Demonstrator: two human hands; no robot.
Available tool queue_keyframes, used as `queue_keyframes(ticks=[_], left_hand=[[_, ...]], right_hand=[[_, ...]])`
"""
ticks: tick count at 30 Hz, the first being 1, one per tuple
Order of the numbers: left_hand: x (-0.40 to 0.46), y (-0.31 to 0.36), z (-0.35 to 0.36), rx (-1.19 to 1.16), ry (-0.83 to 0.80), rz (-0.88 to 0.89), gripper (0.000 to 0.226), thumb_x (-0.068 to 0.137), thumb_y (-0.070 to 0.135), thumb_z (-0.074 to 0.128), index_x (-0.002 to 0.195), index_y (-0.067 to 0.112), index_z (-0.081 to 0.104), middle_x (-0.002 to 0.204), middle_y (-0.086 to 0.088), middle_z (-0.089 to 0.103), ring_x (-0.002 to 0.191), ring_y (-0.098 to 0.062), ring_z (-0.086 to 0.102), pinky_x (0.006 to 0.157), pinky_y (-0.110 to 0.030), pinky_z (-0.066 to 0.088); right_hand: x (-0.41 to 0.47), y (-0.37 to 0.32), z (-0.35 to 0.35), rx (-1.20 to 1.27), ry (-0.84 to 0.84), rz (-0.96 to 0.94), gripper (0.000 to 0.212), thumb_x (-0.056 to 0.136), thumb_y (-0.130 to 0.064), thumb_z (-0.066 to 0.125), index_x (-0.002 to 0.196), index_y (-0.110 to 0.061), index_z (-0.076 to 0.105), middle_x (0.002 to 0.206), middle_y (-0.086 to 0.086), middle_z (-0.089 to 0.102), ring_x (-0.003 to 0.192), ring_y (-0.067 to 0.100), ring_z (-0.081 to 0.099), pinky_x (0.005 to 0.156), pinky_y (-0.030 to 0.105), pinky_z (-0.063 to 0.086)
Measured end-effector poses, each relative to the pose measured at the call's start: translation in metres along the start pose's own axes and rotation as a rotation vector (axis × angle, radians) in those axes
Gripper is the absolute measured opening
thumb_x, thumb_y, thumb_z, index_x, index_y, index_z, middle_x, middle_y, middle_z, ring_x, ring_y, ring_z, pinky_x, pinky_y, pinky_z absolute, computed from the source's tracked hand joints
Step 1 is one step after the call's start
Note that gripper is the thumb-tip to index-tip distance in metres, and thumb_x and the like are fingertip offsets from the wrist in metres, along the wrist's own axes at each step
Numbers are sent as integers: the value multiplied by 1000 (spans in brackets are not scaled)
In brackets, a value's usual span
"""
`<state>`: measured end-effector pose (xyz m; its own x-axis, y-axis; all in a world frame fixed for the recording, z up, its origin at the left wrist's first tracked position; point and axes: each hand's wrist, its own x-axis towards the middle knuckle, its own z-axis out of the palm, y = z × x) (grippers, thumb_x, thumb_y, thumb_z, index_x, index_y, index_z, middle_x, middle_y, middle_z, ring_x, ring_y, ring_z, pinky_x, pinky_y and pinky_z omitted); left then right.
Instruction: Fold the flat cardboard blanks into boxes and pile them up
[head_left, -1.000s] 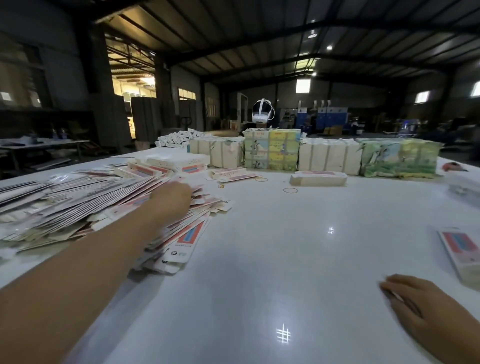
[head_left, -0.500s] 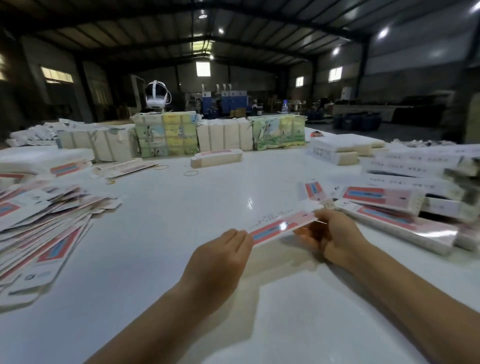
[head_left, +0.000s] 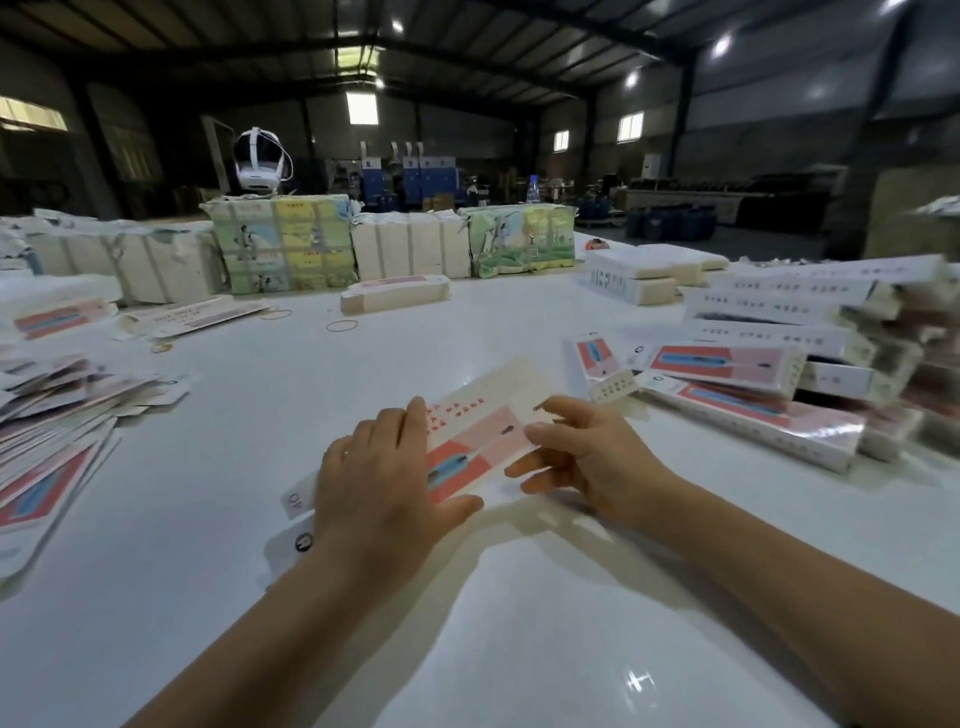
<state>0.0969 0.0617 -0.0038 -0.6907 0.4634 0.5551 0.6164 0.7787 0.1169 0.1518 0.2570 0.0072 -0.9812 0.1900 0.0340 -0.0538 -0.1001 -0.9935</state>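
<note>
We hold 1 cardboard blank (head_left: 480, 431) just above the white table (head_left: 519, 623) with our 2 hands. Our left hand (head_left: 382, 493) grips its near end and our right hand (head_left: 582, 457) pinches its far side. The pile of folded boxes (head_left: 779, 358) sits on our right.

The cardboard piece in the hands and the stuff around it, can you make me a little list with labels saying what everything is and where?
held piece: flat cardboard blank, red and blue print, above the white table
left hand: grips the blank's left end
right hand: pinches its right end
left side: loose spread of flat blanks
right side: pile of folded boxes
far edge: wrapped bundles, single box, rubber bands
</note>
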Motion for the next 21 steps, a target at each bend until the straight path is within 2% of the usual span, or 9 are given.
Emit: queue_keyframes(ticks=[2, 3, 5, 7, 11, 14, 16, 19, 21], left_hand=[[2, 0, -4, -10, 10, -43, 91, 67, 72, 58, 139, 21, 35, 115, 3, 51, 87, -12, 47, 76, -24, 40], [2, 0, -5, -12, 11, -63, 89, 66, 72, 59, 136, 21, 37, 112, 2, 51, 85, -12, 46, 74, -24, 38], [3, 0, -7, 4, 16, -90, 86, 65, 72, 59, 132, 22, 38, 110, 2, 51, 84, -12, 47, 72, -23, 39], [3, 2, -10, 49, 30, -93, 86, 63, 71, 62, 129, 19, 43, 107, -1, 53, 82, -14, 49, 71, -25, 43], [-1, 6, -13, 117, 90, 2, 83, 46, 56, 84, 106, 2, 62, 82, -13, 61, 62, -24, 57, 56, -34, 49], [-3, 12, -14, 170, 94, 22, 82, 42, 54, 86, 100, 0, 64, 79, -15, 62, 58, -26, 58, 54, -34, 50], [-4, 13, -14, 184, 82, 26, 81, 42, 53, 86, 100, 0, 64, 80, -15, 63, 58, -27, 58, 55, -35, 50], [-4, 11, -16, 179, 57, -3, 83, 43, 55, 85, 102, 1, 64, 80, -14, 62, 59, -26, 58, 55, -34, 50], [-4, 12, -16, 171, 62, -3, 85, 41, 56, 86, 102, 1, 64, 78, -13, 62, 58, -25, 57, 53, -33, 50]], right_hand=[[-1, 3, 0, -255, 194, -173, 50, 93, -16, 58, 136, -33, 39, 115, -10, 62, 92, 18, 67, 71, 32, 59], [-1, 3, 1, -422, 253, -278, 55, 94, -20, 57, 139, -40, 34, 121, -17, 51, 99, 14, 62, 75, 30, 58], [-2, 7, 4, -702, 248, -419, 46, 96, -24, 51, 139, -37, 38, 132, -17, 37, 112, 9, 52, 88, 27, 53], [-1, 13, 5, -839, 193, -427, 37, 98, -26, 48, 135, -30, 47, 139, -14, 30, 113, 4, 47, 96, 24, 44], [-3, 16, 7, -868, 176, -396, 32, 97, -26, 50, 128, -26, 57, 138, -12, 36, 97, 0, 54, 90, 19, 43], [-5, 17, 13, -973, 173, -452, 27, 95, -22, 53, 119, -18, 63, 136, -8, 43, 92, 5, 57, 86, 20, 47], [-5, 16, 14, -879, 181, -415, 23, 93, -20, 58, 113, -18, 67, 132, -9, 46, 91, 6, 60, 85, 20, 49], [-5, 7, 14, -234, 108, -173, 22, 85, -7, 65, 90, -28, 69, 124, -3, 57, 90, 13, 66, 78, 30, 56], [-3, 4, 12, 0, 53, -52, 23, 82, -2, 65, 78, -25, 65, 113, 6, 67, 87, 24, 66, 80, 35, 56]])
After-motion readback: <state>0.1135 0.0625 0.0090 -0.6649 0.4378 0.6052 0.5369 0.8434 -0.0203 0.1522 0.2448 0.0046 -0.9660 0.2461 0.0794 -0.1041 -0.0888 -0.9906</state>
